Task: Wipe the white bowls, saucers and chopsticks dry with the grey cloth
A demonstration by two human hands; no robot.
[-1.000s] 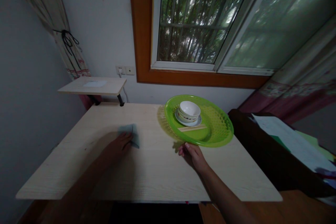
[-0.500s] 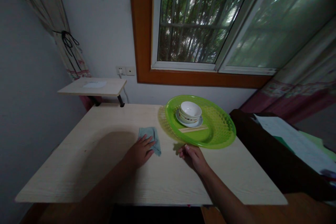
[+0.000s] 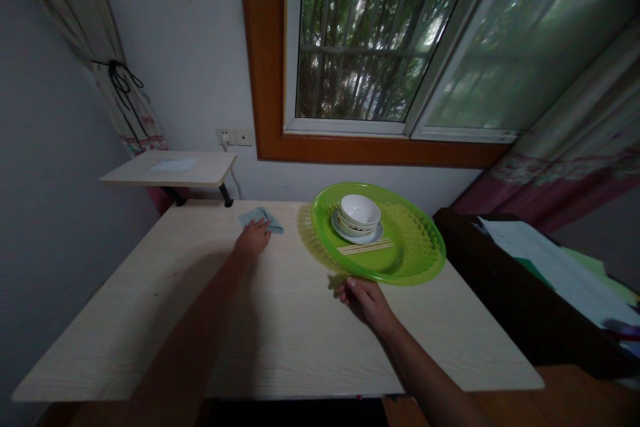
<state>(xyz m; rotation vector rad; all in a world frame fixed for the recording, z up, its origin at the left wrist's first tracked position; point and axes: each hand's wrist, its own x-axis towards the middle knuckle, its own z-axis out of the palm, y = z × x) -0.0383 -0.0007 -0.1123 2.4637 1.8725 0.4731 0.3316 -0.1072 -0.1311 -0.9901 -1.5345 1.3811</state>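
On the far part of the table lies a creased light blue-green cloth (image 3: 275, 224). My left hand (image 3: 253, 238) presses on it, fingers close together and slightly bent over the fabric. Resting on the table at the near rim of a green tray (image 3: 417, 255), my right hand (image 3: 369, 297) is loosely curled, and nothing shows in its fingers. Inside the tray, stacked white bowls (image 3: 360, 211) sit on a plate (image 3: 339, 231). Several light chopsticks (image 3: 367, 247) lie side by side in front of the plate.
A small raised shelf (image 3: 200, 175) with a paper (image 3: 174, 164) on it stands at the table's back left. Behind the table (image 3: 300, 340) are a wall socket (image 3: 225, 137) and a window. To the right, papers (image 3: 545, 267) lie on a dark brown surface.
My left hand has slid the cloth away from me and a little left, toward the table's back edge. My right hand stays beside the tray. The view has shifted slightly.
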